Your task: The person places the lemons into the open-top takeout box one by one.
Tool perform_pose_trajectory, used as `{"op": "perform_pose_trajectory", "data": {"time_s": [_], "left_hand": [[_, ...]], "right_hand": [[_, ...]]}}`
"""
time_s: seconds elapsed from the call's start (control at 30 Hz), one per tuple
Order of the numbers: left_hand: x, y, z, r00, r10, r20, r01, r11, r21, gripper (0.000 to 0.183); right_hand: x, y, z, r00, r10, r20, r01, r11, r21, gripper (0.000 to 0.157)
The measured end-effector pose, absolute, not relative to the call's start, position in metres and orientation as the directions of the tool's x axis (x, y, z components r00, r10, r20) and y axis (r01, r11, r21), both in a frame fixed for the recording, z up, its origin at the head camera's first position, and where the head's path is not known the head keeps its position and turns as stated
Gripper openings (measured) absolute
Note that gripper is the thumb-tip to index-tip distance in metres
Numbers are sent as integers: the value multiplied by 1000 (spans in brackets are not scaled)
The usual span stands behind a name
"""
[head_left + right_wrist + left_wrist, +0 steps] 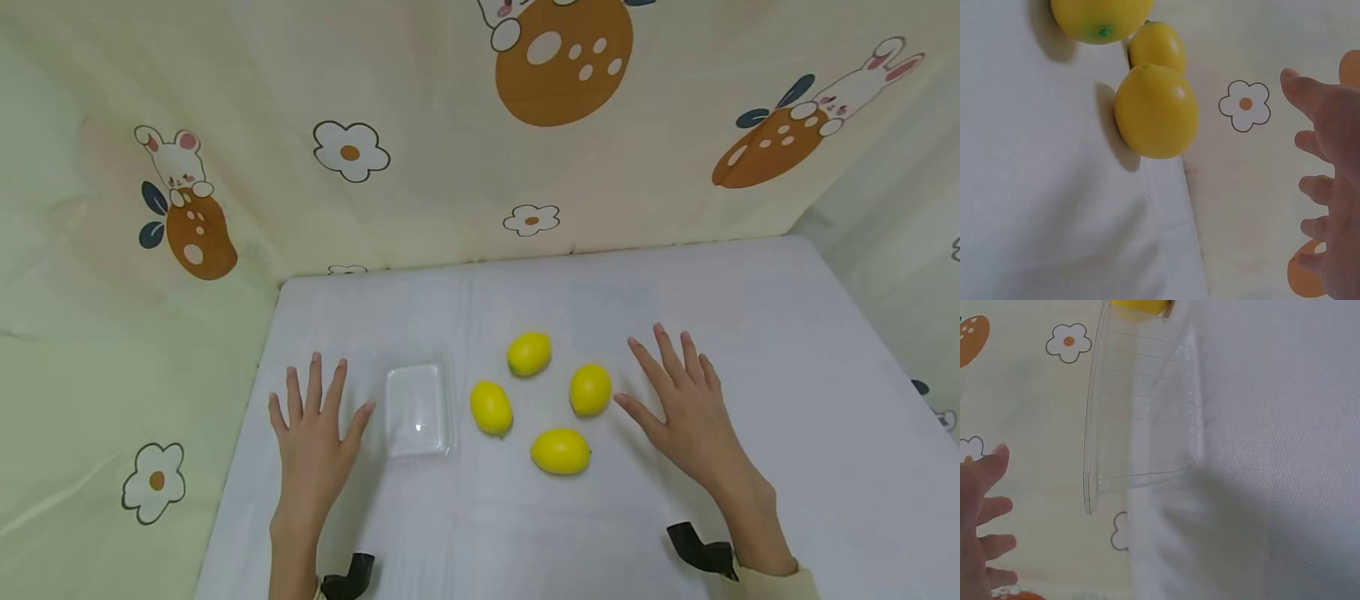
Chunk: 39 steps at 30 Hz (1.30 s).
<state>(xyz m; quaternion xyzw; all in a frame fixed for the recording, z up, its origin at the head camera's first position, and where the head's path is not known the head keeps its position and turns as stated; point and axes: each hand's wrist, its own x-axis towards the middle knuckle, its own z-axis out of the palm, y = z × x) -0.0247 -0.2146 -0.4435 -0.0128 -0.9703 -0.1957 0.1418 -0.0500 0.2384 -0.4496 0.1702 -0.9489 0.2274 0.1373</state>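
My left hand [313,442] is spread with straight fingers, just left of a clear plastic box [417,410], and holds nothing. In the left wrist view the box [1141,406] stands apart from the thumb. Several lemons lie right of the box: one at the back [528,354], one nearest the box [491,407], one at the front [561,452] and one on the right [590,389]. My right hand [686,417], also spread and holding nothing, has its thumb close to the rightmost lemon [1157,111]. In the right wrist view a gap shows between them.
A white cloth covers the table [480,542]. Behind it hangs a cream curtain [420,75] printed with rabbits and flowers, which continues along the left side. Black straps [701,550] sit at both wrists.
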Motion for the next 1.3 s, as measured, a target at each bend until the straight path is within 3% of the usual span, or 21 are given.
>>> {"op": "perform_pose_trajectory", "data": {"time_s": [0.2,0.4,0.5,0.7,0.9,1.17,1.23,1.3], "left_hand": [[-28,-215,-455,-954,-82,290,81,857,508,57],[-34,-214,-475,-978,-207,1,-151,717,680,57],[-35,-213,-483,-968,-238,-77,-218,655,723,53],[-37,-210,-492,-948,-310,-69,-242,564,789,28],[-40,-206,-492,-933,-357,-36,-234,531,814,19],[-44,-201,-490,-930,-367,-33,-227,499,836,17],[-43,-200,-491,-931,-361,-51,-232,480,846,17],[-43,-200,-491,-932,-356,-66,-236,459,856,18]], "right_hand": [[-50,241,-451,-900,-258,351,-389,839,-381,77],[-50,241,-450,-903,-258,343,-384,843,-377,76],[-51,241,-449,-906,-258,334,-381,842,-381,77],[-51,240,-449,-908,-261,328,-380,842,-382,79],[-52,239,-449,-901,-258,348,-390,834,-391,77],[-28,231,-477,-839,-170,516,-468,708,-528,47],[-19,227,-489,-841,-183,509,-488,663,-567,48],[-11,222,-499,-848,-214,485,-498,635,-591,59]]}}
